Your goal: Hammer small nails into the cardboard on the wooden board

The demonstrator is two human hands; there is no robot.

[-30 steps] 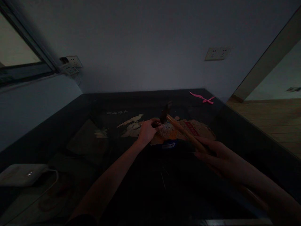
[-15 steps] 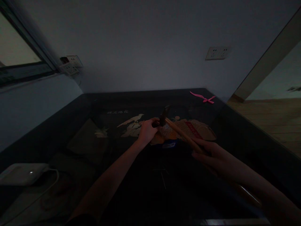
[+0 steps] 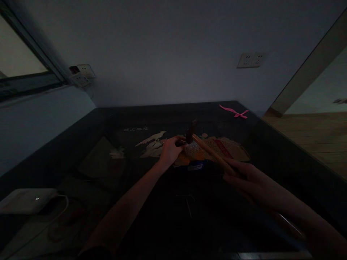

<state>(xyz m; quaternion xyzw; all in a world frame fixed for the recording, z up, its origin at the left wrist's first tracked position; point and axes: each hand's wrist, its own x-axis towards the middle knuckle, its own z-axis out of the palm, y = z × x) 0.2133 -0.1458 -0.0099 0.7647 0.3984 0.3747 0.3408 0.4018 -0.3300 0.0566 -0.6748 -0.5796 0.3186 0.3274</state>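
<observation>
A hammer with a dark head (image 3: 190,134) and a wooden handle (image 3: 214,154) is in my right hand (image 3: 244,177), whose fingers wrap round the handle. The hammer head is just right of the fingertips of my left hand (image 3: 171,148). Thumb and forefinger of that hand are pinched together; whatever lies between them is too dark and small to name. Under and beside the hands are a speckled orange and tan thing (image 3: 199,153) with a red band (image 3: 224,148) and a blue label (image 3: 195,166).
The dark glossy table (image 3: 162,206) carries inlaid birds (image 3: 154,139). A pink ribbon (image 3: 237,114) lies at its back right corner. At the left are a white device (image 3: 27,200) and its cable (image 3: 65,206). Behind stands a wall with sockets (image 3: 251,60).
The hammer head has shifted slightly right and up, a little away from my left fingertips. My right hand has moved slightly right. My left hand stays nearly still.
</observation>
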